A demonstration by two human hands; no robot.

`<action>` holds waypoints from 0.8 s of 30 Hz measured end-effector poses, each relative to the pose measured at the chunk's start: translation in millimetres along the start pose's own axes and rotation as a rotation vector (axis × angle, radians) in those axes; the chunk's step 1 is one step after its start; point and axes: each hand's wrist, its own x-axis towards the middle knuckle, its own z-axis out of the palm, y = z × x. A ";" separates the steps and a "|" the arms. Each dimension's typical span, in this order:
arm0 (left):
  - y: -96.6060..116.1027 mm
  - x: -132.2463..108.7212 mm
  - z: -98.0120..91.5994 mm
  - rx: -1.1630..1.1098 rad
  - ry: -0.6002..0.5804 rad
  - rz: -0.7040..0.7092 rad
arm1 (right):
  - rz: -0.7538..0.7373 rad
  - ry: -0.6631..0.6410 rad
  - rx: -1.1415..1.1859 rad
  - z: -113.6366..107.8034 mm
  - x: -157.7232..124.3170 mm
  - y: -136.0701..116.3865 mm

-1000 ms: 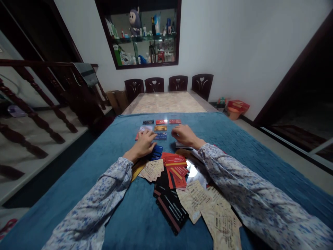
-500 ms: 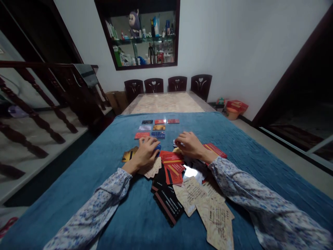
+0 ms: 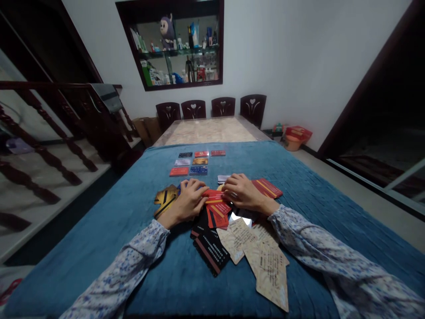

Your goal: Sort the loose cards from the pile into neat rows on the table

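Note:
A loose pile of cards lies on the blue cloth [image 3: 308,190] in front of me. My left hand [image 3: 186,201] rests on the pile's left side, fingers curled, its tips on a red card [image 3: 214,198]. My right hand [image 3: 245,195] lies on the pile just to the right, fingers bent down onto the cards; what they grip is hidden. Black cards [image 3: 210,248] and beige cards [image 3: 265,263] fan out toward me. Gold and black cards [image 3: 165,198] show left of my left hand, red ones [image 3: 268,188] right of my right hand. Several cards [image 3: 195,162] lie in neat rows farther away.
Beyond the cloth the marble table top [image 3: 212,130] runs to a row of dark chairs [image 3: 222,106]. A wall niche [image 3: 175,44] holds bottles and a plush toy. A wooden stair railing [image 3: 66,128] stands left; a red basin [image 3: 297,133] sits on the floor at right.
Both hands have drawn back from the laid-out rows to the loose pile. The left hand has shifted from a blue card onto a red one. The view has tilted slightly.

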 end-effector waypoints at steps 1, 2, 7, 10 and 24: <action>1.4 -0.8 -0.4 -0.008 -0.011 0.002 | -0.002 -0.006 0.011 -0.6 -1.2 -1.4; 2.7 -1.6 -0.6 -0.015 -0.023 0.004 | -0.005 -0.012 0.023 -1.2 -2.2 -2.6; 6.8 -6.3 2.5 -0.048 -0.077 0.010 | -0.028 -0.071 0.081 -4.7 -5.2 -6.5; 7.4 -7.9 5.5 -0.061 -0.104 0.001 | -0.011 -0.110 0.094 -6.3 -6.6 -6.5; 6.7 -6.6 8.0 -0.094 -0.134 -0.052 | -0.038 -0.239 0.122 -8.0 -7.8 1.1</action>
